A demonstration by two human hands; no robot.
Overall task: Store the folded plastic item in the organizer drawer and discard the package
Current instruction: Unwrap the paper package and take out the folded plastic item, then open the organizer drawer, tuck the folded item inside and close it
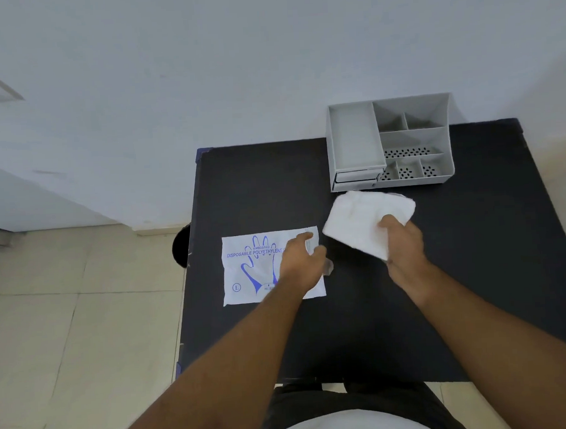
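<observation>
A white folded plastic item [357, 218] is held just above the black table [474, 270], with my right hand [402, 241] gripping its near edge. A flat white package [255, 271] printed with a blue glove outline lies on the table's left side. My left hand [299, 262] rests on the package's right end, fingers pinching its torn edge. The grey organizer [389, 143] stands at the table's far edge; its drawer [355, 176] sits at the lower left front and looks closed.
The organizer's top has several open compartments, some with perforated floors. A dark round object [181, 246] sits on the floor beside the table's left edge. A white wall rises behind the table, and beige tiles cover the floor on the left.
</observation>
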